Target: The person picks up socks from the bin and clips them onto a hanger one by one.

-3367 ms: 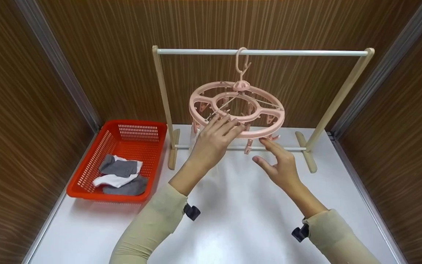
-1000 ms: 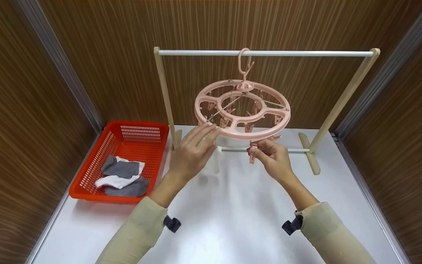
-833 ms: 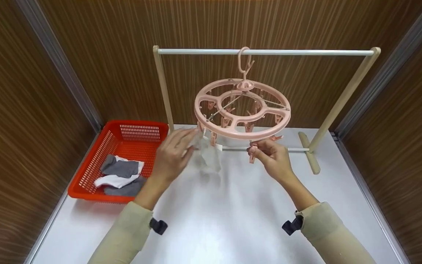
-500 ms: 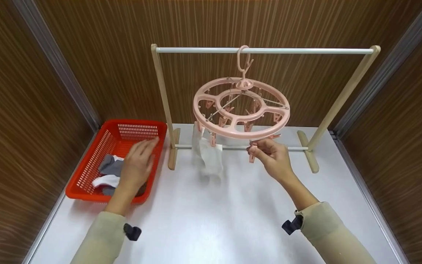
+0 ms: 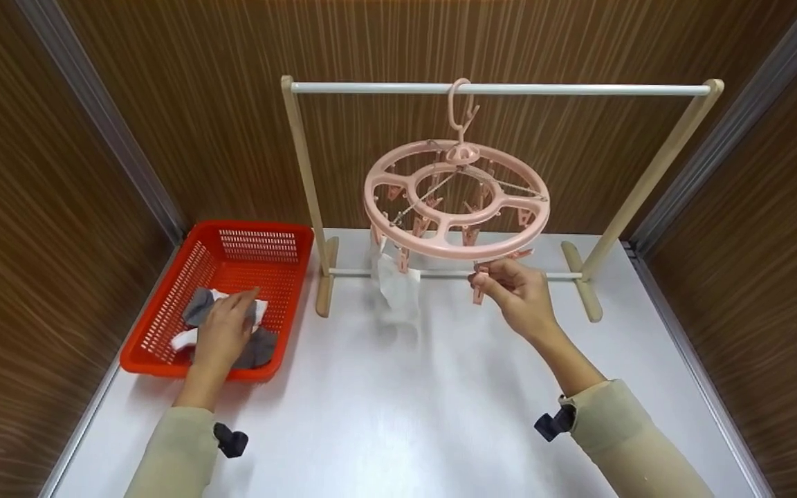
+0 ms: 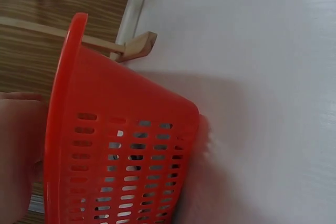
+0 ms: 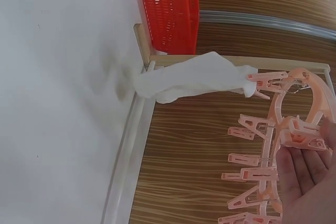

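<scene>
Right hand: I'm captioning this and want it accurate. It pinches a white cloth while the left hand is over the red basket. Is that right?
Not quite: the right hand pinches a pink clip, as the right wrist view shows, while the left hand is over the red basket.

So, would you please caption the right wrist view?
A right hand pinches a pink plastic clip near a hanging white cloth, a red plastic basket beyond.
</scene>
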Demonstrator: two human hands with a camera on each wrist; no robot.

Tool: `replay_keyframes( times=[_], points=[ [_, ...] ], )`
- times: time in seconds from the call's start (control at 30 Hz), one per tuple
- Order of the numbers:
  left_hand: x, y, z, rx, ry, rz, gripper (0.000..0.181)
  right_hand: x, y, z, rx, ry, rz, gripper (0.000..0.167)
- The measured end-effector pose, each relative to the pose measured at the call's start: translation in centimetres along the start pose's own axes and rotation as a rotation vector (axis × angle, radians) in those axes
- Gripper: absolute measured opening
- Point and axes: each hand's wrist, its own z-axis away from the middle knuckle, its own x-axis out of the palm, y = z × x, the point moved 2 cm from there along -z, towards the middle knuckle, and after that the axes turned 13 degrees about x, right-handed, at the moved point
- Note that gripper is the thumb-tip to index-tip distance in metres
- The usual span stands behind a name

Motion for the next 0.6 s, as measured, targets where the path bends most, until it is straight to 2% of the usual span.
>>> replay_keyframes(
  times=[0.17,0.27,0.5,0.6],
  points=[
    [0.4,-0.9,0.1,-0.011,-0.112,-0.057,0.037,-0.1,0.0,0.1,-0.005,0.019,0.017,0.006],
    [0.6,-1.2,0.2,-0.023,-0.174,-0.071,0.034,-0.1,0.0,0.1,0.002,0.024,0.025,0.007],
    [1.1,-1.9,0.5,-0.109,-0.316,-0.041,0.017,0.0,0.0,0.1,0.012,0.019,0.019,0.007],
    [1.2,-2.2,0.4,-0.134,-0.364,-0.033,0.029,0.0,0.0,0.2,0.013,0.026,0.025,0.007]
  ],
)
